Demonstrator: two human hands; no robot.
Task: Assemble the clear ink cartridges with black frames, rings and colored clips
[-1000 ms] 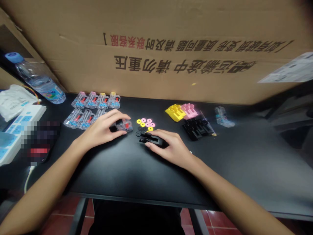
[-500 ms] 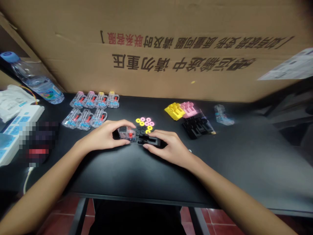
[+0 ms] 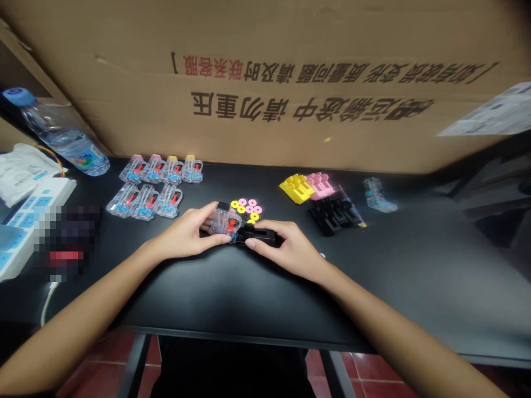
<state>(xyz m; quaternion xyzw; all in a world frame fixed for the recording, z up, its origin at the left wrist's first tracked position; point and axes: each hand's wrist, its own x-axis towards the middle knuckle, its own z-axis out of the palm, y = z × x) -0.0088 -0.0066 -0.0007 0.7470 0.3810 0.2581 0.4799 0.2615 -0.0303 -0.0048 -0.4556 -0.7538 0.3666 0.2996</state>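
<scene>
Pinched in my left hand (image 3: pixel 188 235) is a clear plastic dispenser body (image 3: pixel 222 222) with a black top and a red piece inside. My right hand (image 3: pixel 290 246) grips a slotted black plastic part (image 3: pixel 265 236), thumb in front and fingers behind. The two pieces meet low over the table, the black part's left end against the clear body's lower right; whether they are joined I cannot tell. Right behind them lie small yellow, pink and black rings (image 3: pixel 250 209), some black ones hidden by the pieces.
Two rows of similar clear dispensers (image 3: pixel 145 202) lie at back left, beside a water bottle (image 3: pixel 83 152) and a white power strip (image 3: pixel 37 221). Yellow parts (image 3: pixel 296 188), pink parts (image 3: pixel 320 185) and black parts (image 3: pixel 334 215) lie right. A cardboard box (image 3: pixel 265 143) walls the back.
My left hand has moved right and turned the clear body, bringing it against the black part. The black part now sits level in my right hand, which has barely shifted.
</scene>
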